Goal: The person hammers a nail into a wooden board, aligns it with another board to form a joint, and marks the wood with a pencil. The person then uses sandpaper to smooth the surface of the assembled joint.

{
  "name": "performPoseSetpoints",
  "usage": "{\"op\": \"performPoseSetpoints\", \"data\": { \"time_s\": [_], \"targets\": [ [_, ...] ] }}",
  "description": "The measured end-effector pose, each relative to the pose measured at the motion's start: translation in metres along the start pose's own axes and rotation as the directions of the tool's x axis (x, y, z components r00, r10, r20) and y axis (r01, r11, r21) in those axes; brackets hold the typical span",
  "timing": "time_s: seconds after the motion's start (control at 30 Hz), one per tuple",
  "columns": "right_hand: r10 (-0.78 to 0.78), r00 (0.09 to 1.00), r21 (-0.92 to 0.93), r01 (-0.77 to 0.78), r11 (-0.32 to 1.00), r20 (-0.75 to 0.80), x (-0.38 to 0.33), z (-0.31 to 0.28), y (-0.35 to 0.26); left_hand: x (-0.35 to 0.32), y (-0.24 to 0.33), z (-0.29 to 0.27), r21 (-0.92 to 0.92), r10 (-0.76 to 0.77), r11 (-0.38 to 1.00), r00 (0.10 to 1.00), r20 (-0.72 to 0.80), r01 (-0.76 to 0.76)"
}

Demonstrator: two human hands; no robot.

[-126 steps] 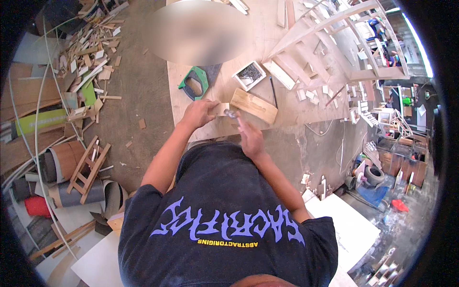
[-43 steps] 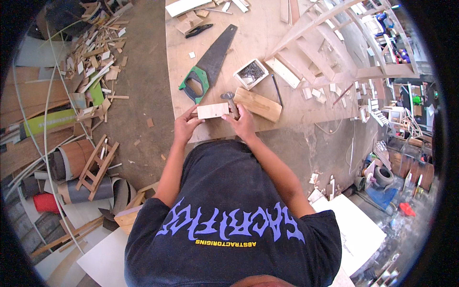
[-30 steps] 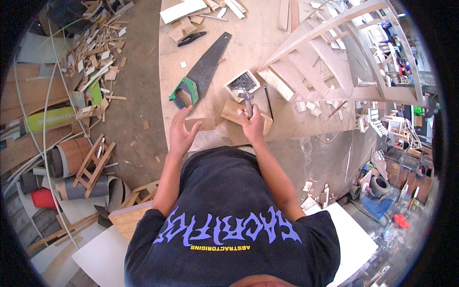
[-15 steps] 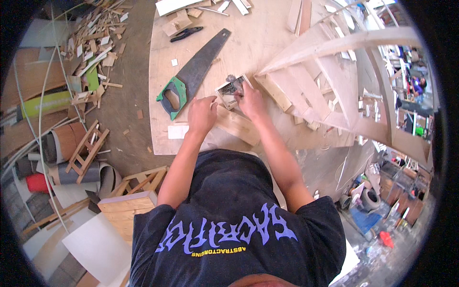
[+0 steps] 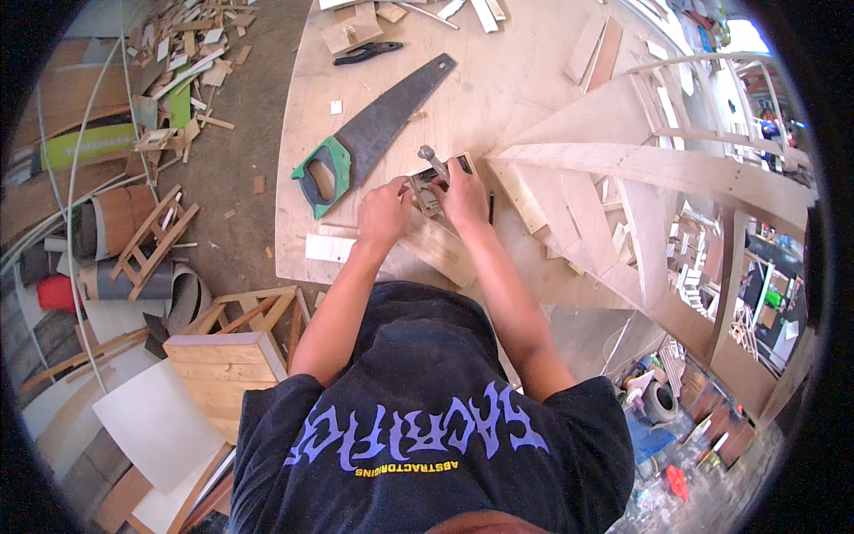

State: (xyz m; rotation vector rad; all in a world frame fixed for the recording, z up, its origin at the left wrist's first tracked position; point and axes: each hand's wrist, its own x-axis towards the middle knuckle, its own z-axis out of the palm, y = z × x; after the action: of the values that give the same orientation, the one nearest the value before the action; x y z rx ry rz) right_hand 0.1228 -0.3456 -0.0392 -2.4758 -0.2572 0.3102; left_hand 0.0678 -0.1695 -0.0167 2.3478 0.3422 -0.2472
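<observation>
My right hand [image 5: 461,198] is closed around a hammer [image 5: 432,161], its metal head sticking out beyond the fingers. Under that hand lies a small open wooden box [image 5: 428,201] with dark small contents I cannot make out; my right fingertips reach into it. At the box's left edge is my left hand [image 5: 384,212], fingers curled together, and whatever they pinch is hidden. A pale wooden board [image 5: 436,245] lies just in front of the box, nearest my body. Left of the box rests a handsaw [image 5: 378,120] with a green and black handle.
All this lies on a plywood tabletop [image 5: 525,98]. Black pliers [image 5: 366,53] and wood offcuts [image 5: 351,28] lie at the back. A curved wooden frame [image 5: 640,165] rises on the right. A white piece [image 5: 328,247] sits near the front edge. Scrap wood [image 5: 191,67] covers the left floor.
The view has shifted slightly. My right hand and the hammer have tilted over the box, with more of the hammer's shaft showing. My left hand has moved closer to the box's edge, fingers more curled.
</observation>
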Motion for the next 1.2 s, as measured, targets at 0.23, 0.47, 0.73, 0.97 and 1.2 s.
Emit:
{"op": "performPoseSetpoints", "data": {
  "time_s": [0.23, 0.47, 0.73, 0.97, 1.2],
  "targets": [
    [0.022, 0.997, -0.024, -0.020, 1.000, 0.068, -0.001, -0.007, 0.010, 0.009, 0.004, -0.001, -0.036, -0.009, 0.999, 1.000, 0.002, 0.009],
    [0.142, 0.987, -0.001, -0.142, 0.990, 0.075, -0.014, -0.030, 0.009, 0.010, 0.001, 0.002, -0.081, 0.018, 0.997, 1.000, -0.002, -0.018],
    [0.145, 0.986, 0.021, -0.147, 0.989, 0.078, -0.004, -0.018, -0.006, 0.010, 0.003, 0.003, -0.042, -0.038, 0.998, 0.999, 0.006, 0.038],
    [0.206, 0.979, -0.006, -0.206, 0.979, -0.002, 0.007, 0.004, -0.032, 0.012, -0.007, 0.010, -0.232, -0.033, 0.972, 0.999, -0.028, 0.026],
    [0.162, 0.979, -0.017, -0.165, 0.986, -0.125, -0.002, 0.005, -0.020, 0.015, 0.001, 0.010, -0.226, -0.072, 0.972, 0.995, -0.069, 0.054]
  ]
}}
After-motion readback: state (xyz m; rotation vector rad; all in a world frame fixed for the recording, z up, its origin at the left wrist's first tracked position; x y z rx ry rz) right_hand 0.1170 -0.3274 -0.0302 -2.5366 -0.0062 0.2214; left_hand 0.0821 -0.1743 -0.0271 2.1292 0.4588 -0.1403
